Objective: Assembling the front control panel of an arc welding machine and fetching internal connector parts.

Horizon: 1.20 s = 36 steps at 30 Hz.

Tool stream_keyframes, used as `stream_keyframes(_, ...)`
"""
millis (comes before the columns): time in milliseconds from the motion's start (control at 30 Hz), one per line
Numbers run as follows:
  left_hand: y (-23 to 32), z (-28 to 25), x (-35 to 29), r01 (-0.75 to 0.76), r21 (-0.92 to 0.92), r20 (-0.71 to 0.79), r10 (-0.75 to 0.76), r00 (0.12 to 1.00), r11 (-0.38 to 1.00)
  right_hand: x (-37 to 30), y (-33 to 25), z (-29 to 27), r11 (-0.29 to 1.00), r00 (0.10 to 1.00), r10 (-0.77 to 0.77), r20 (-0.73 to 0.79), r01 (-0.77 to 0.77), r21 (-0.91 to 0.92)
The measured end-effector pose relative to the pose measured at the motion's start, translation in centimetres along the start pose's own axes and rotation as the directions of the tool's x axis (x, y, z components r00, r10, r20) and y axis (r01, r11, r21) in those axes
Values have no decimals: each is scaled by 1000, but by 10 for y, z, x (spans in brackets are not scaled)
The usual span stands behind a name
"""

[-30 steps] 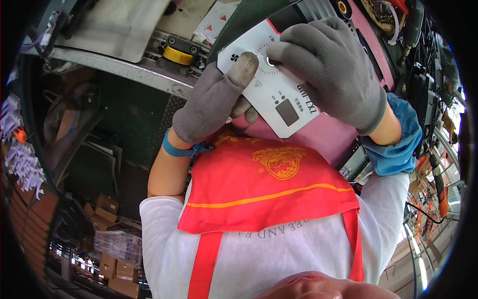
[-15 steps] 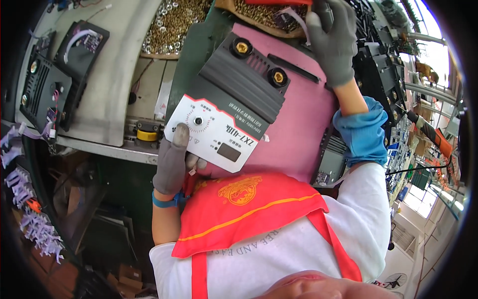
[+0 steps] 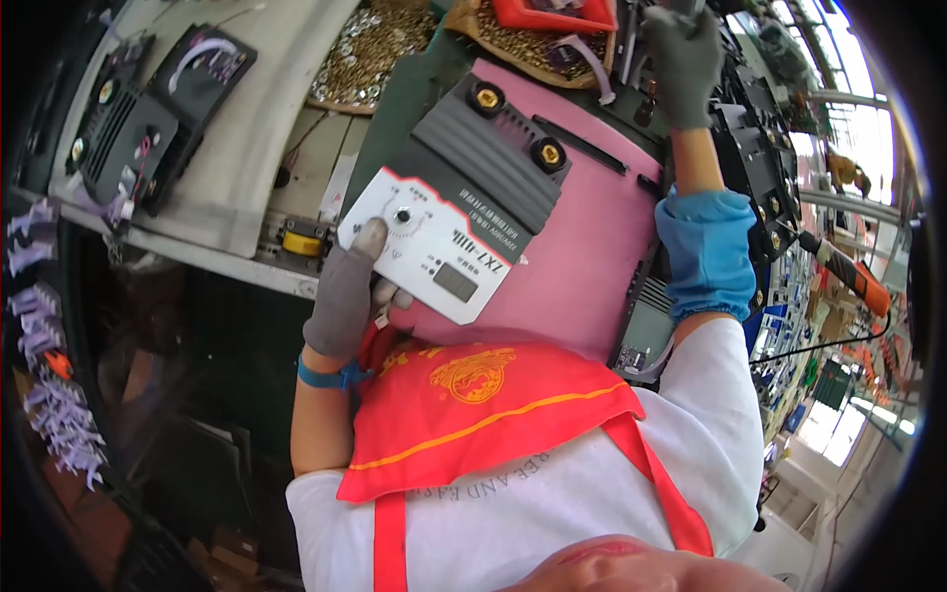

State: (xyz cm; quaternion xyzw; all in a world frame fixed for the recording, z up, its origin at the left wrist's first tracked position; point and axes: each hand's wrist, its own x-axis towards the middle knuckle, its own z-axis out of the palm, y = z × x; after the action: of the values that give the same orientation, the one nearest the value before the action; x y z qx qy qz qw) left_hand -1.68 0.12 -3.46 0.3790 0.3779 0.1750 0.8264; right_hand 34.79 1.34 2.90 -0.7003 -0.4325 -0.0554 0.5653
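My left hand [image 3: 345, 296], in a grey glove, grips the near left edge of a welding machine front panel [image 3: 523, 192]. Its thumb lies on the white face near a small round control shaft, with fingers curled underneath. The panel is dark and ribbed, with two brass-centred sockets at its far side and a small display window. It is tilted over a pink mat [image 3: 582, 266]. Far right, my gloved right hand [image 3: 684, 74] reaches to the top edge of the view, fingers curled around something greyish that I cannot make out.
Brass-coloured fittings [image 3: 367, 54] lie heaped at the back, beside a red tray [image 3: 562, 14]. Dark panels with wiring [image 3: 123, 128] rest at left. A black strip [image 3: 580, 144] lies on the mat. More black housings [image 3: 755, 168] line the right side, near an orange-and-grey power tool [image 3: 856, 281].
My right hand has moved farther away and slightly right, its fingers now more curled. The left hand still grips the panel, and the view has shifted a little.
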Motion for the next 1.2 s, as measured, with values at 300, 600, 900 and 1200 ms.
stream_keyframes(300,6,10,-10,-115,6,63,114,991,993,-102,-142,39,854,873,-135,469,-138,502)
stream_keyframes(600,-7,9,-5,-176,-19,45,177,983,984,-146,-128,64,426,868,-245,432,-303,852)
stream_keyframes(900,-4,-1,1,-194,54,18,194,981,979,-130,-140,64,577,809,-347,475,-214,788)
stream_keyframes(1200,87,-20,-104,-284,933,-107,925,364,219,-6,-97,-25,1000,880,-19,474,23,-2)
